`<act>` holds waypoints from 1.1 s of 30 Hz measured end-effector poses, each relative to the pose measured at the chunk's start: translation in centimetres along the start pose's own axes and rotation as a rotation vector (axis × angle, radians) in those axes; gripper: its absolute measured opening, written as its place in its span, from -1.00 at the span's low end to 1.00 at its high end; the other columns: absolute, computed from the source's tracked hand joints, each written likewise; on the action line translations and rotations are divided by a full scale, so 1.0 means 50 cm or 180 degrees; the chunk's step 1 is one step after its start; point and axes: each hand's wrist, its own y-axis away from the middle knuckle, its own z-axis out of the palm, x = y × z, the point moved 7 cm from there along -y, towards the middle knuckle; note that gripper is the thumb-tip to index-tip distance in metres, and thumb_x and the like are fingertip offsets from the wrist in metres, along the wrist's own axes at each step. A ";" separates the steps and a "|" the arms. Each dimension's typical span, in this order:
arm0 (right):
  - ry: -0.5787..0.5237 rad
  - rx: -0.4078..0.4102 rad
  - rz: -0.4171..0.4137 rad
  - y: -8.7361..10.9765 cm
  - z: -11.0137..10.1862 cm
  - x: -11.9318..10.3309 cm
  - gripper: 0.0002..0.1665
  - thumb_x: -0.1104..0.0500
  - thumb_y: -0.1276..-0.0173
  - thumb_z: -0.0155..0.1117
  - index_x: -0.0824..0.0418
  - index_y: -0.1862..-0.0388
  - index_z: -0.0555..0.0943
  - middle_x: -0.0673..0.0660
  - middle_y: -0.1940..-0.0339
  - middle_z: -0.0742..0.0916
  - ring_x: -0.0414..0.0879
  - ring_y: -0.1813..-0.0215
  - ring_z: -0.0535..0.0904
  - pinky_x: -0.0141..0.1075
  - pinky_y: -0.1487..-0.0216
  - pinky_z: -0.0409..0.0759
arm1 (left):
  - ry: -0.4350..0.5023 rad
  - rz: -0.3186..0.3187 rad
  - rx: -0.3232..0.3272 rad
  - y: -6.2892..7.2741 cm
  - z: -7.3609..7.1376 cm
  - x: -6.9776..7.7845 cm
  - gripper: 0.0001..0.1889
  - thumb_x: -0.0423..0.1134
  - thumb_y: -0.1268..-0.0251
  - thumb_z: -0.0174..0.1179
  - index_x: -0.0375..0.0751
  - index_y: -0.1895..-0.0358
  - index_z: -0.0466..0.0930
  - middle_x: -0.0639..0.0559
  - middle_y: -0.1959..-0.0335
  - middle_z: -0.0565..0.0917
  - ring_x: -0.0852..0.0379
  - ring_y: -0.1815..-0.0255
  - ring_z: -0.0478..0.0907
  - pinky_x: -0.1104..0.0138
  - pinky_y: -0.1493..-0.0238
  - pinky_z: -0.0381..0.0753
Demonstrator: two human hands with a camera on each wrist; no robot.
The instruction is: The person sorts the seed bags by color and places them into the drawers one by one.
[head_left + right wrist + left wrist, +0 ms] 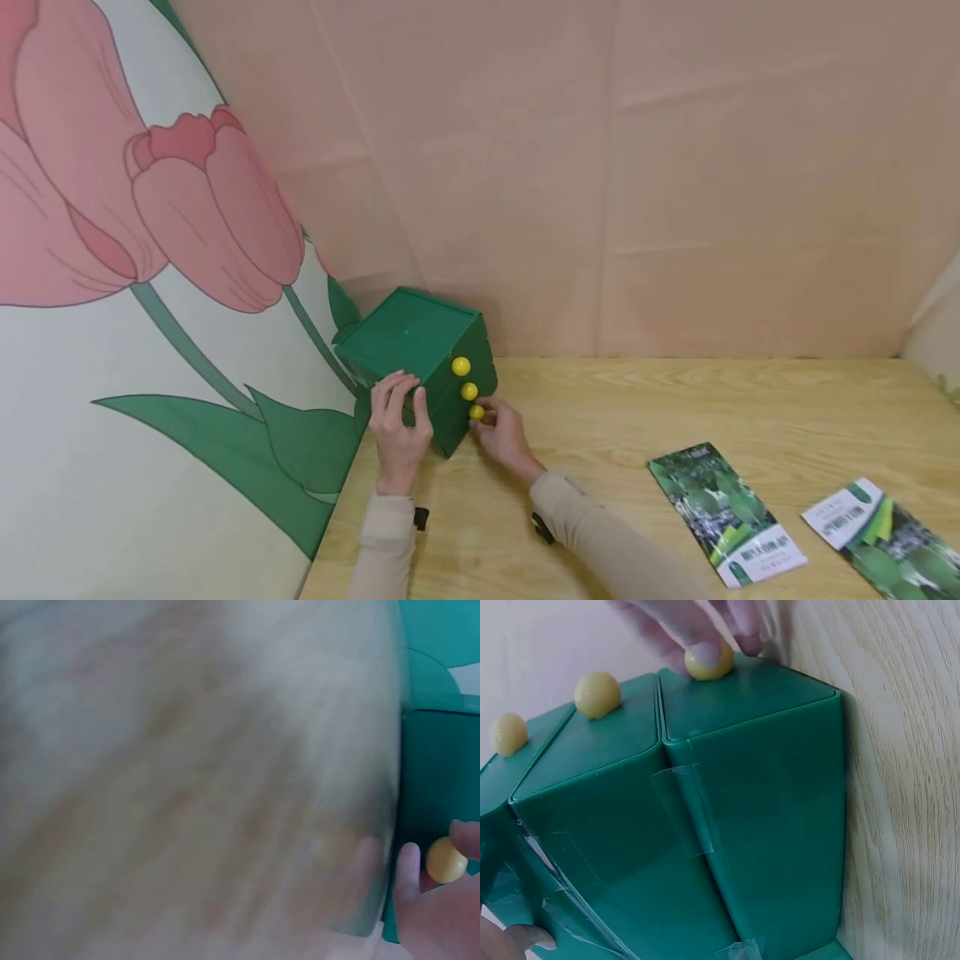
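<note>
A small green cabinet of three stacked drawers [408, 333] stands on the table, each drawer front bearing a round yellow knob. My right hand [504, 433] pinches the lowest knob [476, 412] between thumb and fingers; its fingertips also show on that knob [710, 666] in the left wrist view. The top knob [461, 367] and middle knob [469, 391] are untouched. My left hand [401, 425] lies against the near upper edge of the cabinet, fingers extended over its top. Clear tape [694, 802] runs across the seams on the cabinet's side.
Two printed green-and-white packets, one nearer [723, 512] and one farther right [888, 533], lie on the wooden table [600, 467]. A tulip-printed panel [202, 467] rises close at the left, and a pinkish cloth [675, 208] hangs behind.
</note>
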 end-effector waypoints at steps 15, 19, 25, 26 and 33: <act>-0.0498 0.0002 0.0082 -0.009 -0.003 0.037 -0.67 0.47 -0.35 0.48 0.36 -0.09 0.74 0.36 0.00 0.79 0.12 0.06 0.80 -0.44 0.10 0.75 | 0.0010 0.0034 0.0057 -0.005 -0.003 0.006 -0.87 -0.41 -0.43 0.32 -0.29 0.05 0.77 -0.22 0.00 0.73 -0.25 -0.15 0.65 0.32 -0.43 0.57; -0.0566 0.0007 0.0039 -0.010 -0.013 0.037 -0.65 0.49 -0.32 0.49 0.39 -0.08 0.73 0.39 0.00 0.79 0.11 0.05 0.80 -0.43 0.08 0.76 | 0.0017 0.0029 0.0041 -0.007 0.001 0.007 -0.87 -0.41 -0.43 0.31 -0.29 0.05 0.76 -0.22 0.00 0.73 -0.25 -0.15 0.65 0.32 -0.44 0.57; -0.0516 0.0025 -0.0214 -0.003 -0.026 0.025 -0.66 0.51 -0.31 0.46 0.46 -0.07 0.70 0.39 0.05 0.79 -0.12 0.17 0.76 -0.44 0.14 0.76 | 0.0037 -0.0012 -0.0009 -0.009 0.005 0.008 -0.87 -0.42 -0.42 0.32 -0.29 0.04 0.76 -0.21 -0.01 0.73 -0.24 -0.16 0.65 0.33 -0.44 0.56; -0.0521 0.0016 -0.0221 0.000 -0.026 0.024 -0.66 0.52 -0.31 0.46 0.47 -0.06 0.70 0.39 0.06 0.79 -0.14 0.18 0.76 -0.44 0.15 0.76 | 0.0045 0.0003 -0.0001 -0.009 0.004 0.009 -0.87 -0.43 -0.41 0.32 -0.30 0.05 0.76 -0.21 0.00 0.73 -0.24 -0.15 0.65 0.33 -0.43 0.57; -0.0652 -0.0069 0.0173 0.010 -0.026 0.028 -0.64 0.50 -0.33 0.46 0.42 -0.10 0.72 0.40 -0.01 0.77 0.09 0.07 0.79 -0.45 0.11 0.74 | 0.0067 0.0025 0.0003 -0.004 -0.002 0.011 -0.87 -0.44 -0.43 0.31 -0.31 0.04 0.76 -0.23 0.00 0.72 -0.26 -0.15 0.64 0.33 -0.44 0.55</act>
